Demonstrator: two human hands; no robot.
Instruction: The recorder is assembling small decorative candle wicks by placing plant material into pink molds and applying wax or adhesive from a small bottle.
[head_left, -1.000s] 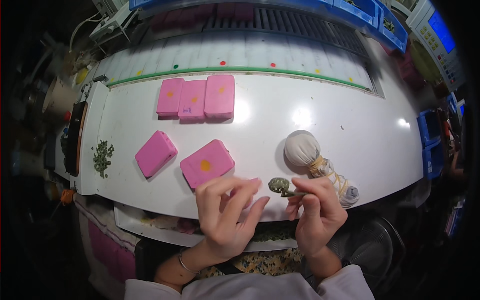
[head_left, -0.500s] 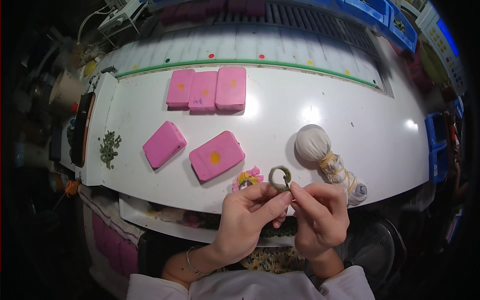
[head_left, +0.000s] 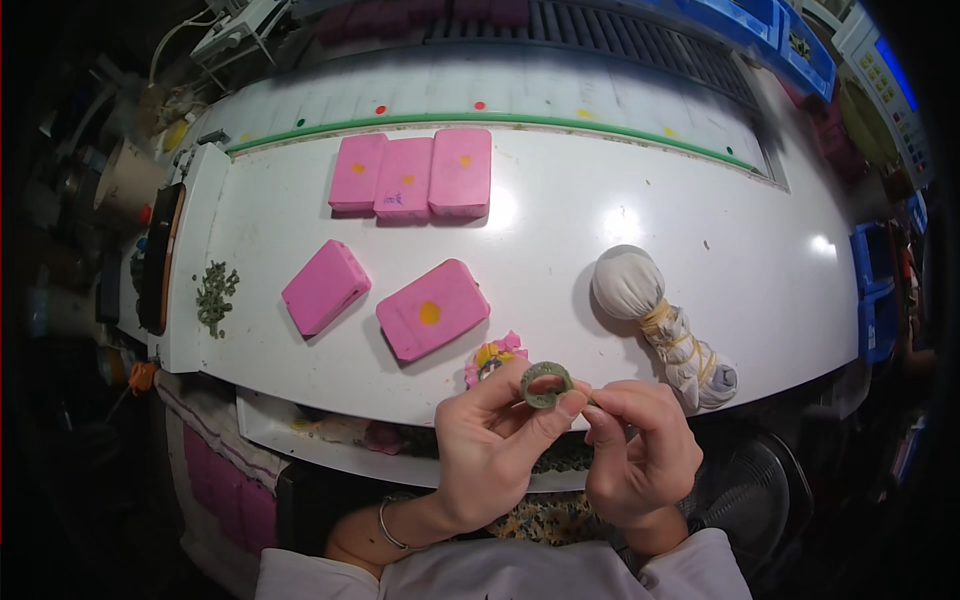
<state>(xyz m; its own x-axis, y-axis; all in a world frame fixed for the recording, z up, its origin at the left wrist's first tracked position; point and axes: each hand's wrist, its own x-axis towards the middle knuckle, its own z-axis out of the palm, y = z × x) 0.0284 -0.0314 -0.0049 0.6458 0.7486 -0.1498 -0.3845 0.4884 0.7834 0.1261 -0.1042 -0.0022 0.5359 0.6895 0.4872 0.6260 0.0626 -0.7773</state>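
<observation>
White bench (head_left: 560, 250) below — green ring (head_left: 546, 384) pinched between both hands' fingertips.

Five pink flat boxes lie on the white table (head_left: 560, 240). Three of them (head_left: 411, 176) stand side by side in a row at the far side, touching each other, each with a small yellow or orange dot sticker on top. One pink box (head_left: 325, 286) lies tilted more to the left, without a visible dot. Another pink box (head_left: 432, 309) lies tilted near the middle, with a bigger yellow round sticker (head_left: 429, 313). At the far right a blue lit screen (head_left: 897, 62) shows at the rim.
</observation>
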